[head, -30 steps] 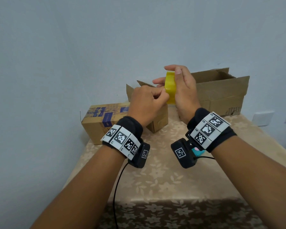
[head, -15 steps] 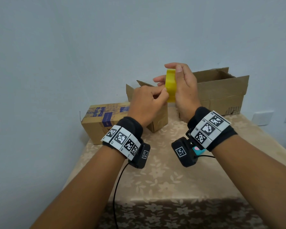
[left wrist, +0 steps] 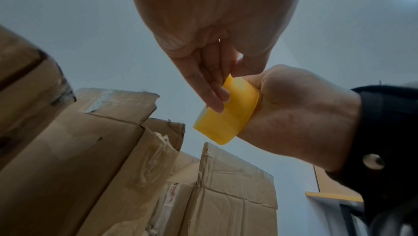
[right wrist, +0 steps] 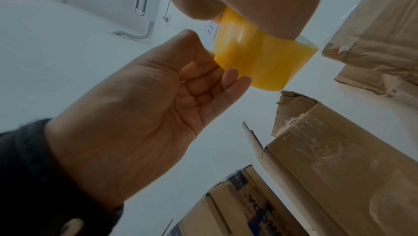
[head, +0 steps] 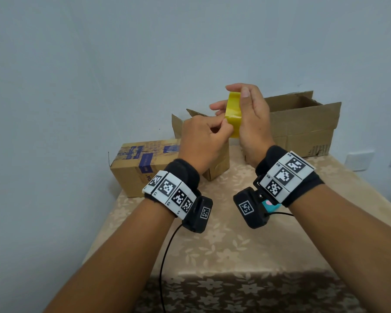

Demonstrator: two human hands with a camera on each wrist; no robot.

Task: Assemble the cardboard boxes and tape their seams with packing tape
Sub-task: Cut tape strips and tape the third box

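Yellow roll of packing tape (head: 233,114): glossy and translucent, it is being held edge-on in the air above the table, in front of the boxes and between the two hands; its outer band is showing a pale core at the rim in the wrist views (left wrist: 228,113) (right wrist: 260,61).
Right hand (head: 251,123): it is gripping the roll, fingers curling over the top and far side, thumb lying along the near face with the nail up.
Left hand (head: 203,141): its fingers are curling in, and thumb and fingertips (right wrist: 230,77) are pinching at the roll's lower edge; whether a loose tape end is between them cannot be told.
Open brown cardboard box (head: 303,125): it is standing at the back right of the table, flaps up and unsealed, behind the right hand.
Small brown cardboard box with raised flaps (head: 215,166): it is sitting behind the left hand, mostly hidden by it.
Closed cardboard box with blue printing (head: 136,166): it is lying at the back left, near the wall, its top seam showing as a dark line.
Beige floral tablecloth (head: 224,245): it is covering the table under both forearms.
Wrist bands (head: 174,193): black straps with black-and-white marker tiles are sitting on both wrists, a black cable hanging from the left one.
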